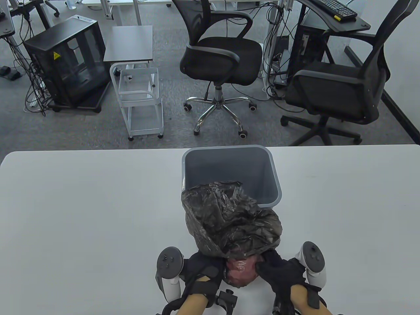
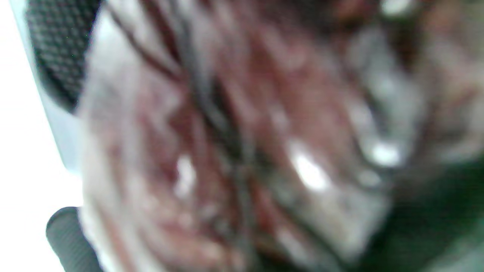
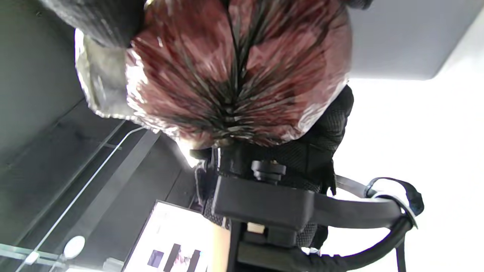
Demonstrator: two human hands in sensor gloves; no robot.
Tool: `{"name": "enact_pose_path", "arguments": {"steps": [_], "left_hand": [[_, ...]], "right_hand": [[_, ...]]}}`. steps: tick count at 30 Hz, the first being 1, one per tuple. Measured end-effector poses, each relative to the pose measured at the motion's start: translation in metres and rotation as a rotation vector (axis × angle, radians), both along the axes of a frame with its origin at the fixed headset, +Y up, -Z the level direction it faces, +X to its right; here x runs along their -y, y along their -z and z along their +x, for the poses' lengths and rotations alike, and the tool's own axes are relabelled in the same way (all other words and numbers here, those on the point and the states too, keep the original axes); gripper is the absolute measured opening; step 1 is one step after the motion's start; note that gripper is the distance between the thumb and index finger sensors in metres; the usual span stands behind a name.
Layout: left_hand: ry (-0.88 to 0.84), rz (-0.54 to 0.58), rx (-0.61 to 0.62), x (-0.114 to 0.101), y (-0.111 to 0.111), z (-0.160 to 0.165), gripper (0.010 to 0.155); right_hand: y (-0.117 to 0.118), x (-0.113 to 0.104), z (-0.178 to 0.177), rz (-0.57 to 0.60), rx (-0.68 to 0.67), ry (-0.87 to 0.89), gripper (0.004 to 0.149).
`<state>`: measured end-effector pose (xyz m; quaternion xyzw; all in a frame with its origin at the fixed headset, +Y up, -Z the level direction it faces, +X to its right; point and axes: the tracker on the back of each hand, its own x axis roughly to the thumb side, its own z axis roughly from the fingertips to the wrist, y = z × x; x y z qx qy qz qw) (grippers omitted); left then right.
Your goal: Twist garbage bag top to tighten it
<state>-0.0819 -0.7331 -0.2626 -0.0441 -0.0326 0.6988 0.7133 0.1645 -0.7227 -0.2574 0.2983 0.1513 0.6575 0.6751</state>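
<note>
Crumpled dark garbage bag [image 1: 229,223], translucent, reddish contents showing near its bottom.

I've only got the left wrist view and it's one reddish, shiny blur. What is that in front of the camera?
Observer: The table view shows it's the near end of the black garbage bag, stretched over a red bulge.
Operator: Where are the hands?
Observer: The left hand is against the bulge's left side, the right hand against its right.
Operator: Is the plastic gathered there?
Observer: The right wrist view shows pleats converging to one point over the red.
</note>
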Motion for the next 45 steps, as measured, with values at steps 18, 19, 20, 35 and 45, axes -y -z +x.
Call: {"name": "enact_pose_path", "arguments": {"steps": [18,19,20,35,45], "left_hand": [[-0.029,-0.024,0.118,-0.003,0.000,0.002,0.041],[-0.043,-0.039,0.119,-0.003,0.000,0.002,0.041],[-0.046,-0.062,0.112,-0.001,0.000,0.001,0.041],[-0.053,-0.011,0.195,-0.005,-0.001,0.009,0.043],[0.000,-0.049,0.025,-0.003,-0.002,-0.006,0.042]], "right_hand": [[0.001,0.013,0.010,-0.149,0.139,0.087,0.092],[0.001,0.010,0.009,-0.111,0.115,0.095,0.097],[0.001,0.008,0.008,-0.080,0.088,0.103,0.099],[0.003,0.010,0.016,-0.137,0.193,0.058,0.083],[-0.001,0.003,0.004,0.015,0.063,-0.033,0.102]]}}
